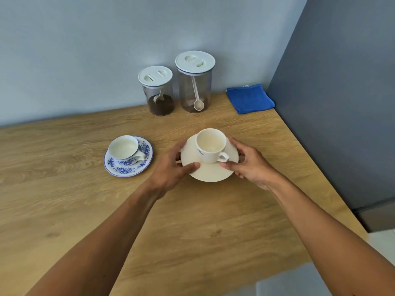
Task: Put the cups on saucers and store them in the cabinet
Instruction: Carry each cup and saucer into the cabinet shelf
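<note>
White cup (210,146) upright on white saucer (210,173); blue-floral cup (124,147) upright on matching saucer (128,169), left.

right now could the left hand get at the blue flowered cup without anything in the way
Probably yes. The blue flowered cup sits just left of the left hand with bare counter between, but that hand first has to release the white saucer.

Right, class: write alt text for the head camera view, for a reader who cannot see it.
Two bare hands, left hand and right hand, grip the rim of a plain white saucer carrying a white cup on a wooden counter. To its left sits a blue-patterned cup on a matching saucer; behind stand two lidded jars and a folded blue cloth.
</note>
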`<state>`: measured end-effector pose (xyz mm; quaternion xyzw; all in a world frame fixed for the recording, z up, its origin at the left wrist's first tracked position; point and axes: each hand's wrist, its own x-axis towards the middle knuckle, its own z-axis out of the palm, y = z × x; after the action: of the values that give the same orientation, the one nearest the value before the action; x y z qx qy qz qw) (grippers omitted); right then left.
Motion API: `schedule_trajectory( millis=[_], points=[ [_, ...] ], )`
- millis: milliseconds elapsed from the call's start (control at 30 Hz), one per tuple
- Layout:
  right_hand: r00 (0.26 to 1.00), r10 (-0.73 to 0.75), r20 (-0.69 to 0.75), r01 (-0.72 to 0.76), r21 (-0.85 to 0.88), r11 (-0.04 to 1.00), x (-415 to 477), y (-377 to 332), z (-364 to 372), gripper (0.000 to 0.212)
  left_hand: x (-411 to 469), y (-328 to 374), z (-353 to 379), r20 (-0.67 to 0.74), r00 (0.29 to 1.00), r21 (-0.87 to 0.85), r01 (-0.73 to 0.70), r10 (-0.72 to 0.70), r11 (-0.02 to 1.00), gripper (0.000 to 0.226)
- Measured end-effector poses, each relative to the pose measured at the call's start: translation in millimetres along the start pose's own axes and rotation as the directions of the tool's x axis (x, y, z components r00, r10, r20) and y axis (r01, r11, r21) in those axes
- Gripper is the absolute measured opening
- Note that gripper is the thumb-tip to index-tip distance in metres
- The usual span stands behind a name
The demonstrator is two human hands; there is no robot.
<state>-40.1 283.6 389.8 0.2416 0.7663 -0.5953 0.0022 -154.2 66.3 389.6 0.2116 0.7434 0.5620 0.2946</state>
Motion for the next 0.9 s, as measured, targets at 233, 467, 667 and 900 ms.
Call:
schedule_trajectory(
  millis=[233, 467, 667, 900],
  points=[
    [0.999, -0.035, 0.023, 0.034, 0.029, 0.999, -85, 4, 4, 0.092, -86, 4, 28, -0.011, 1.000, -0.088, -0.024, 0.023, 0.996, 0.066],
    [0.999, -0.039, 0.028, 0.037, 0.071, 0.997, -172, 13, 16, 0.092, -169, -1, 49, -0.012, 1.000, -0.122, -0.029, 0.028, 0.992, 0.067],
    [1.000, -0.016, 0.008, 0.015, 0.112, 0.994, -236, 32, 36, 0.090, -226, -18, 62, -0.005, 1.000, -0.133, -0.011, 0.010, 0.991, 0.066],
    [0.999, 0.015, -0.030, -0.011, 0.146, 0.989, -312, 69, 79, 0.089, -298, -59, 66, 0.057, 0.998, -0.128, -0.009, 0.017, 0.992, 0.066]
  ],
)
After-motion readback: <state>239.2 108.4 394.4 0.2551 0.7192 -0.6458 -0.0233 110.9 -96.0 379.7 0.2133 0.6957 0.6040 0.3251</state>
